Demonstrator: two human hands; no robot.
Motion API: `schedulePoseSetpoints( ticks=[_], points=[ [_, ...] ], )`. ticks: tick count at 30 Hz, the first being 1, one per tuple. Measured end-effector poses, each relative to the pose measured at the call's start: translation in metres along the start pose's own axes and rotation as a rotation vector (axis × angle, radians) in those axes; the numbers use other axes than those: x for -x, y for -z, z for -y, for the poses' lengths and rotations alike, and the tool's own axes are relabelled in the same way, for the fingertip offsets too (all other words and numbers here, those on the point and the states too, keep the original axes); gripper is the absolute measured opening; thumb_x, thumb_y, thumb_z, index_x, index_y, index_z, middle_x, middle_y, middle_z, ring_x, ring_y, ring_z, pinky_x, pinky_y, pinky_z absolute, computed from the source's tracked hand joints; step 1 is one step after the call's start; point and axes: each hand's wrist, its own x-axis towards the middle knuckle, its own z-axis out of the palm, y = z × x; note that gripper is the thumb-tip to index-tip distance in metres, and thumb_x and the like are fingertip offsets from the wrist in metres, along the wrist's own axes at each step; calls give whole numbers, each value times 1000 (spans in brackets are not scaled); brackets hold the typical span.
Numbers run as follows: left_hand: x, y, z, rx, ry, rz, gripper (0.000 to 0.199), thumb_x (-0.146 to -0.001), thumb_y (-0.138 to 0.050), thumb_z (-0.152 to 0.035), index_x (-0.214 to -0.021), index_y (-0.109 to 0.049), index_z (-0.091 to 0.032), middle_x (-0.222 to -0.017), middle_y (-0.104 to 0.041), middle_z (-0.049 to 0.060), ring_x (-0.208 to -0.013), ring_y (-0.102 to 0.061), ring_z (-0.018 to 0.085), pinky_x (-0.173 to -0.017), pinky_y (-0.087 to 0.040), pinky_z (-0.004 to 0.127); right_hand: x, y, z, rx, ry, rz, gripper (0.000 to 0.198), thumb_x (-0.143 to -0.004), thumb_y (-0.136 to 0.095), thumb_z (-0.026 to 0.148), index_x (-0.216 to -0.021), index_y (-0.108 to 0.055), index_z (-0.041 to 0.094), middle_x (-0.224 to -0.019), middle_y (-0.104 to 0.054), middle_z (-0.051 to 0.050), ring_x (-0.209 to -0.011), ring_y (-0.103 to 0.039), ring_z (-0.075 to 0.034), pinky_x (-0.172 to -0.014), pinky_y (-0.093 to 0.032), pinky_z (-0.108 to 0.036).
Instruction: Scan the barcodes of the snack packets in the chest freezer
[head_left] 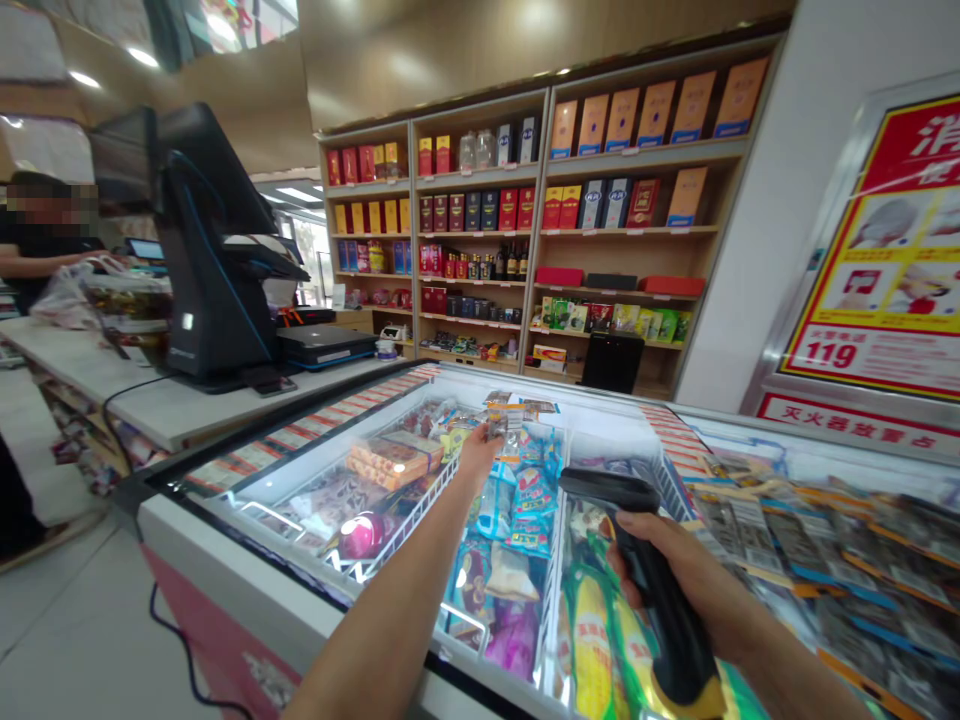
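Note:
My left hand reaches out over the chest freezer with its fingers closed on a small clear snack packet. Another packet lies just beyond it, near the freezer's far edge. Wrapped around the handle of a black and yellow barcode scanner is my right hand. The scanner's head points left and away from me, above the frozen corn packs. Blue ice-cream wrappers show below my left hand, in a white wire basket.
Many small snack packets are spread over the right side of the freezer. A counter with a black checkout terminal stands at left, a person behind it. Shelves of boxes line the back wall.

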Motion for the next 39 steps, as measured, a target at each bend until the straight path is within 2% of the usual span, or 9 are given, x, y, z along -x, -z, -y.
schedulePoseSetpoints(
  ticks=[6,12,19,24,33,39],
  points=[
    [1,-1,-3,41,26,27,28,-52,-60,-16,-80,-61,-16,-74,-65,2,-72,-57,15,-71,-40,27,-1,-1,-3,58,-52,-19,30,-75,-47,38,-58,-49,14,-46,-53,1,-33,-47,-7,-34,-36,-17],
    [0,-2,-5,101,30,48,29,-51,-59,-14,-80,-61,-14,-75,-65,3,-70,-57,15,-71,-41,29,2,-3,1,-53,-66,23,21,-74,-49,35,-70,-52,14,-48,-54,2,-35,-49,-7,-35,-36,-16],
    [0,-2,-5,87,15,13,25,-51,-58,-12,-76,-60,-14,-73,-65,2,-70,-57,15,-72,-40,29,1,-2,0,-53,-70,10,23,-74,-49,37,-68,-51,15,-50,-55,2,-36,-50,-7,-34,-36,-16],
    [1,-1,-5,99,0,28,27,-50,-58,-12,-78,-61,-14,-78,-65,3,-73,-57,15,-74,-40,29,2,-2,-1,-52,-124,12,25,-74,-49,38,-66,-51,14,-50,-56,1,-35,-49,-7,-34,-37,-17],
    [-4,-1,-1,76,5,-17,27,-51,-58,-14,-78,-61,-14,-72,-64,2,-66,-56,14,-67,-41,27,5,-2,2,-116,-91,53,23,-75,-48,37,-72,-53,15,-49,-55,2,-36,-50,-7,-35,-36,-16],
    [-6,1,0,48,-1,4,28,-52,-59,-16,-80,-62,-14,-77,-65,3,-71,-57,16,-69,-41,29,-1,2,0,53,0,13,27,-74,-49,39,-65,-50,14,-49,-54,2,-36,-49,-7,-36,-35,-17]
  ],
)
